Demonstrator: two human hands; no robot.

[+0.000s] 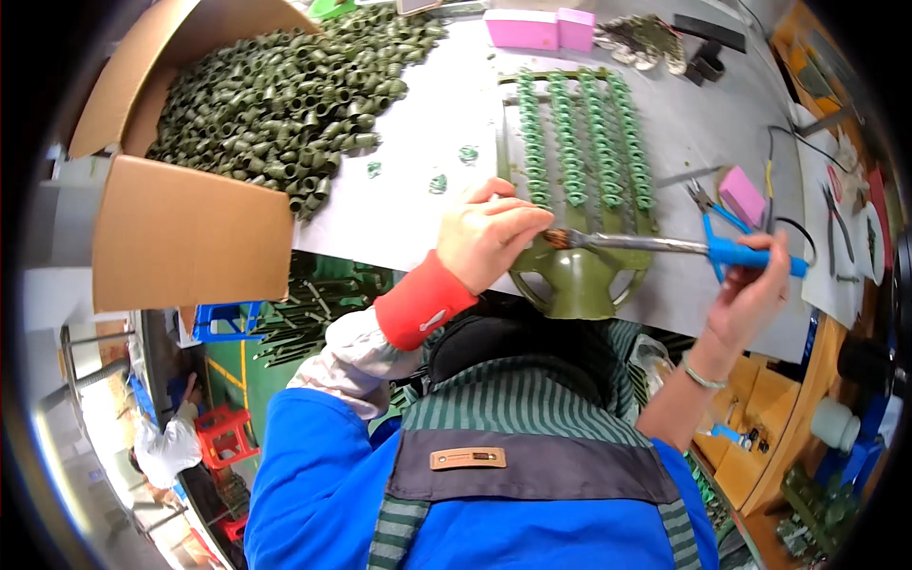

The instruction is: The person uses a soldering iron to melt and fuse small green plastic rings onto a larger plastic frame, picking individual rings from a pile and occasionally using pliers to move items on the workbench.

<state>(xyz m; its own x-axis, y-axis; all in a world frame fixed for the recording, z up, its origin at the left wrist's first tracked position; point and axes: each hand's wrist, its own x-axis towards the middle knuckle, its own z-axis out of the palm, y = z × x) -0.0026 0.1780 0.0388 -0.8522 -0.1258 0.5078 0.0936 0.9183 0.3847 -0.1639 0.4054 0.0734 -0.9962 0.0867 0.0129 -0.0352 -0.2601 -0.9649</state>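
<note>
My right hand grips the blue handle of a soldering iron with a long metal shaft and a brownish tip. The shaft points left across an olive-green plastic frame. My left hand is closed in a pinch beside the tip; what its fingers hold, if anything, is hidden. Several rows of light green, coil-like pieces stand along the frame's bars, just beyond both hands. Loose green bits lie on the white table to the left of the frame.
A cardboard box lies open at the left, with a big heap of olive-green tube fittings spilling out. Pink blocks and a stained glove sit at the back. Blue-handled pliers and another pink block lie on the right.
</note>
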